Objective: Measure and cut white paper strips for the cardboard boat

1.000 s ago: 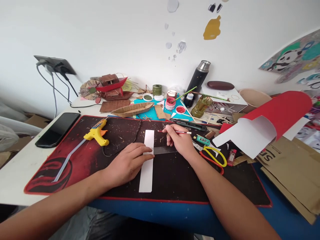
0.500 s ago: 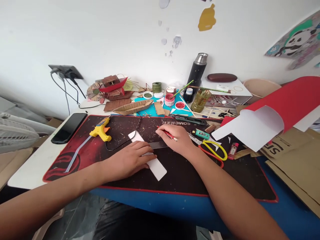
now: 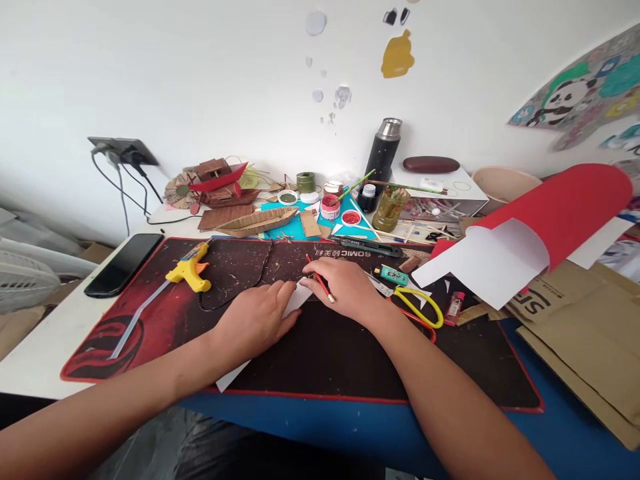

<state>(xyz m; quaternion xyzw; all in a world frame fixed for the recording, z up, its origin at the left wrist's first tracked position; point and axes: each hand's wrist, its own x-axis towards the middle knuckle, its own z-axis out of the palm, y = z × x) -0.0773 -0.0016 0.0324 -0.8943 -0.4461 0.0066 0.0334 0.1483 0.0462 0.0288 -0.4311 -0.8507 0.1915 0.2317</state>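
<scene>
A white paper strip [image 3: 297, 299] lies slantwise on the dark desk mat [image 3: 340, 360], its near end jutting out below my left forearm. My left hand [image 3: 257, 317] has its thumb on one side of the strip and its fingers on the other, covering the middle. Beside the strip's far end, my right hand [image 3: 345, 287] is closed around a red pencil [image 3: 324, 287] and its fingertips reach the paper. The clear ruler is mostly hidden by my hands.
A yellow hot glue gun [image 3: 190, 270] lies left, near a black phone [image 3: 125, 263]. Scissors [image 3: 423, 307], a teal lighter-like item [image 3: 391, 275] and a box cutter [image 3: 367, 246] are right. Behind stand cardboard boats [image 3: 257, 221], paint pots [image 3: 330, 206] and a flask [image 3: 384, 147]. Rolled red paper [image 3: 565, 210] sits far right.
The paper strip has turned from upright to slanting, its near end first swinging right, now lower left. My left hand turned it. My right hand kept the pencil and came closer to the strip.
</scene>
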